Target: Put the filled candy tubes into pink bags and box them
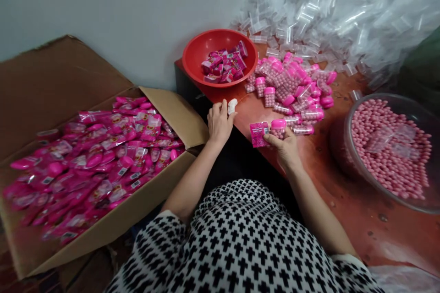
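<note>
My left hand (220, 122) is over the table's near edge, below the red bowl, its fingers curled. A small white wad (232, 106) sits between its thumb and index finger; what it is made of I cannot make out. My right hand (288, 147) grips a small clear jar (278, 128) with a pink lid and pink balls inside. Under the same thumb is a flat printed pink packet (258, 134), on the jar's left side. Just beyond that hand lies a heap of similar pink-lidded jars (288, 78).
A red bowl (192, 62) of pink packets stands at the table's corner. On the left, an open cardboard box (165, 187) is full of pink packaged pieces. A tub (350, 146) of pink balls stands right on the red table (347, 219). Clear empty tubes (302, 13) pile up behind.
</note>
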A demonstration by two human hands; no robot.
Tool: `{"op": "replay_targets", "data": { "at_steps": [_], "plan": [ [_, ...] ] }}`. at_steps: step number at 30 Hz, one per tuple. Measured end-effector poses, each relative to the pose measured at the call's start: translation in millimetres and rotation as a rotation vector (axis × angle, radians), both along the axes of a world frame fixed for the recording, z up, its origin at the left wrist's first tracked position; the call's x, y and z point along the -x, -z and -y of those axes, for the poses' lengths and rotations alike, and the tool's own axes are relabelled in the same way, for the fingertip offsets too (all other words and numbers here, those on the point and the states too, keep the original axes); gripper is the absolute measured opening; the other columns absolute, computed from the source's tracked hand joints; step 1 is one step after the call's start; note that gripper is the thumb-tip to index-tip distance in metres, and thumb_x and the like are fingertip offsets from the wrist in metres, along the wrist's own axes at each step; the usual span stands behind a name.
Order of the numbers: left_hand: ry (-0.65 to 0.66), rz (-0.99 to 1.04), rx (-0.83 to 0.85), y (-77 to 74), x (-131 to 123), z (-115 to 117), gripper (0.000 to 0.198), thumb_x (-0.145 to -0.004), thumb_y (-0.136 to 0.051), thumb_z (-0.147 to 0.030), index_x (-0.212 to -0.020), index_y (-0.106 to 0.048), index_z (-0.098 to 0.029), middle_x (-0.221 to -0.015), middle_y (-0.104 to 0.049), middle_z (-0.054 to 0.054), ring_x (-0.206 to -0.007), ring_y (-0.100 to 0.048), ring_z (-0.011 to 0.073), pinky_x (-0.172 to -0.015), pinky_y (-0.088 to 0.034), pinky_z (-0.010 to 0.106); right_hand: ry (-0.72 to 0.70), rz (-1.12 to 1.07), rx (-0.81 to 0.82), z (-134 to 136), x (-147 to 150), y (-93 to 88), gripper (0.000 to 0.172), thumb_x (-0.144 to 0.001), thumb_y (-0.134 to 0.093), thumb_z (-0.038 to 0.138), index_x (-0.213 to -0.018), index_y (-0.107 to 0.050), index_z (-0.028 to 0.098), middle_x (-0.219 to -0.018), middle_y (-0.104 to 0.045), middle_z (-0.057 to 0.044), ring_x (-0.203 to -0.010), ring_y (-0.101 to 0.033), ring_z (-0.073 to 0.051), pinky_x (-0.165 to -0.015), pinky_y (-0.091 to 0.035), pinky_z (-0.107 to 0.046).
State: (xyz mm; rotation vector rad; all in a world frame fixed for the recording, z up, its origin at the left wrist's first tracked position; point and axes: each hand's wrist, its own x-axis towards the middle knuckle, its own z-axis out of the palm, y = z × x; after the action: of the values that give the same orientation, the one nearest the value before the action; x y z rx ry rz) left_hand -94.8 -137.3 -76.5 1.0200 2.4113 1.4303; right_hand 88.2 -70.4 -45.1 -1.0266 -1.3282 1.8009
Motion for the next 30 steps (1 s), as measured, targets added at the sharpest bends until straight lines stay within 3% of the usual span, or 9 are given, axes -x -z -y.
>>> {"op": "replay_targets", "data": {
  "at_steps": [5, 7, 9, 12, 14, 16, 20, 30],
  "plan": [
    [0.029, -0.16, 0.12, 14.8, 21.1, -16.6, 0.024, -0.082, -0.06, -0.027, -0.104, -0.069, -0.027, -0.102, -0.061, 0.011, -0.111, -0.046, 0.0303, -0.097, -0.03, 0.047, -0.002, 0.017, 0.03, 0.8, 0.8, -5.3, 0.033, -0.056, -0.078, 0.025, -0.075, -0.051, 0.02, -0.063, -0.051, 0.008, -0.051, -0.044, -0.007, -0.046, -0.038, -0.019],
    [0.011, -0.133, 0.06, 10.8, 17.4, -12.7, 0.018, -0.08, -0.063, -0.03, -0.095, -0.072, -0.027, -0.102, -0.062, 0.01, -0.113, -0.045, 0.0299, -0.098, -0.029, 0.046, 0.007, 0.013, 0.045, -1.1, 1.5, -7.2, 0.033, -0.055, -0.077, 0.025, -0.075, -0.051, 0.02, -0.061, -0.051, 0.008, -0.049, -0.044, -0.007, -0.045, -0.037, -0.02],
    [0.01, -0.033, -0.046, 1.3, 6.5, -4.5, 0.026, -0.071, -0.073, -0.033, -0.096, -0.071, -0.026, -0.108, -0.062, 0.01, -0.115, -0.046, 0.0291, -0.099, -0.032, 0.042, 0.009, 0.005, 0.076, -4.2, 2.3, -7.8, 0.034, -0.054, -0.077, 0.025, -0.073, -0.05, 0.02, -0.059, -0.051, 0.008, -0.046, -0.043, -0.006, -0.043, -0.036, -0.02],
    [0.157, 0.369, -0.182, -15.9, -21.9, 9.5, 0.049, -0.061, -0.079, -0.041, -0.105, -0.069, -0.022, -0.105, -0.065, 0.008, -0.105, -0.056, 0.0257, -0.092, -0.042, 0.036, -0.013, -0.016, 0.106, -8.0, 3.1, -6.8, 0.033, -0.055, -0.077, 0.026, -0.072, -0.049, 0.02, -0.056, -0.05, 0.008, -0.044, -0.042, -0.006, -0.042, -0.036, -0.021],
    [0.333, 0.751, -0.206, -23.9, -42.8, 15.1, 0.046, -0.064, -0.074, -0.048, -0.098, -0.071, -0.017, -0.092, -0.069, 0.008, -0.091, -0.063, 0.0227, -0.084, -0.048, 0.035, -0.043, -0.016, 0.089, -8.9, 3.3, -5.8, 0.032, -0.057, -0.077, 0.026, -0.072, -0.05, 0.02, -0.057, -0.05, 0.008, -0.045, -0.043, -0.007, -0.043, -0.036, -0.021],
    [0.416, 1.054, -0.216, -27.6, -58.8, 16.5, 0.042, -0.065, -0.073, -0.049, -0.085, -0.072, -0.013, -0.079, -0.069, 0.007, -0.077, -0.066, 0.0197, -0.079, -0.052, 0.034, -0.094, -0.007, 0.062, -8.8, 2.8, -4.9, 0.03, -0.058, -0.077, 0.026, -0.073, -0.051, 0.02, -0.058, -0.05, 0.007, -0.047, -0.043, -0.007, -0.045, -0.036, -0.021],
    [0.326, 1.276, -0.216, -28.0, -70.4, 13.3, 0.038, -0.056, -0.082, -0.039, -0.078, -0.071, -0.01, -0.07, -0.069, 0.006, -0.065, -0.066, 0.0164, -0.07, -0.055, 0.032, -0.191, 0.018, 0.041, -9.0, -0.3, -3.9, 0.028, -0.06, -0.076, 0.027, -0.076, -0.055, 0.019, -0.059, -0.052, 0.007, -0.049, -0.045, -0.008, -0.046, -0.037, -0.022],
    [0.136, 1.185, -0.225, -24.1, -75.2, 12.2, 0.038, -0.048, -0.085, -0.037, -0.064, -0.067, -0.008, -0.06, -0.066, 0.005, -0.054, -0.063, 0.0144, -0.058, -0.054, 0.029, -0.085, 0.068, 0.012, -7.7, -15.8, 7.0, 0.029, -0.062, -0.076, 0.029, -0.076, -0.052, 0.02, -0.054, -0.055, 0.008, -0.044, -0.046, -0.008, -0.043, -0.035, -0.021]
  ]
}}
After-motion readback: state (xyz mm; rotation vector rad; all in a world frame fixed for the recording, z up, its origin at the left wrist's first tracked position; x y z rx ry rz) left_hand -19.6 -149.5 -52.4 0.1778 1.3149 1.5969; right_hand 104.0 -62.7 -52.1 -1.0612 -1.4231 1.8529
